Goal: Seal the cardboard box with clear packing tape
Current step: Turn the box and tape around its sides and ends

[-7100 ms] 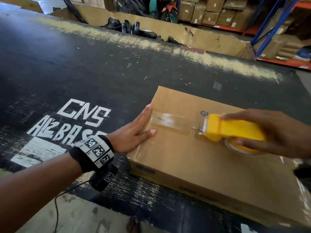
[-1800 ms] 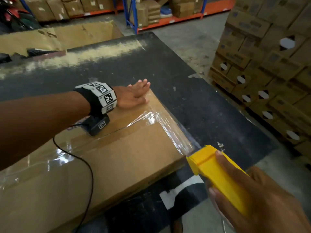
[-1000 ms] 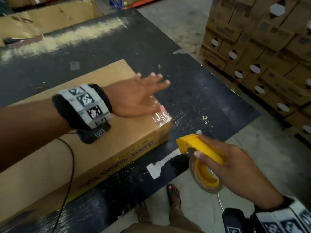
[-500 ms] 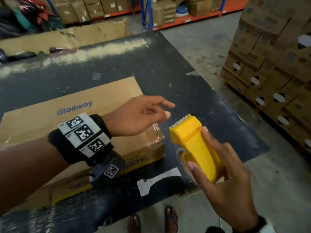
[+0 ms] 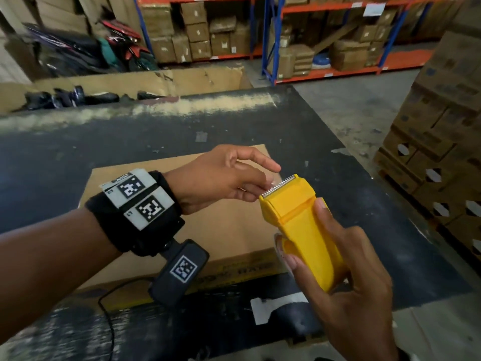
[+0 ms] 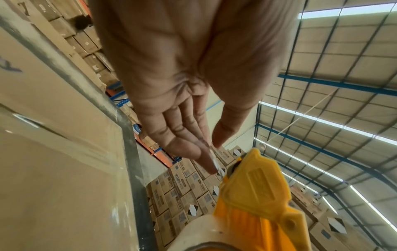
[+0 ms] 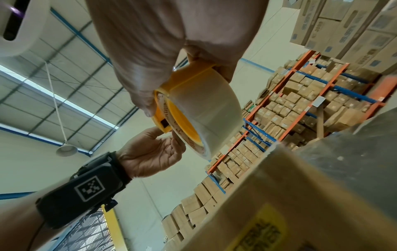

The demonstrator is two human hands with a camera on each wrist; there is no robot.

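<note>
A brown cardboard box (image 5: 216, 230) lies flat on the black table, and clear tape shows on it in the left wrist view (image 6: 53, 169). My right hand (image 5: 304, 231) grips a yellow tape dispenser (image 5: 291, 201) above the box's near right corner, its serrated blade pointing up and away. The roll of clear tape (image 7: 206, 108) sits under my palm. My left hand (image 5: 270, 179) reaches across the box to the blade. Its thumb and index finger pinch the loose tape end (image 6: 212, 161) beside the dispenser head (image 6: 257, 178).
The black table (image 5: 130, 142) runs left and back, with a white label (image 5: 276, 306) near its front edge. A large open cardboard bin (image 5: 130, 82) stands behind it. Stacked cartons (image 5: 437, 157) rise close on the right. Shelving racks (image 5: 312, 35) line the back.
My left hand has lifted off the box's end and moved to the dispenser blade. My right hand has raised the dispenser and turned its blade up towards the left hand.
</note>
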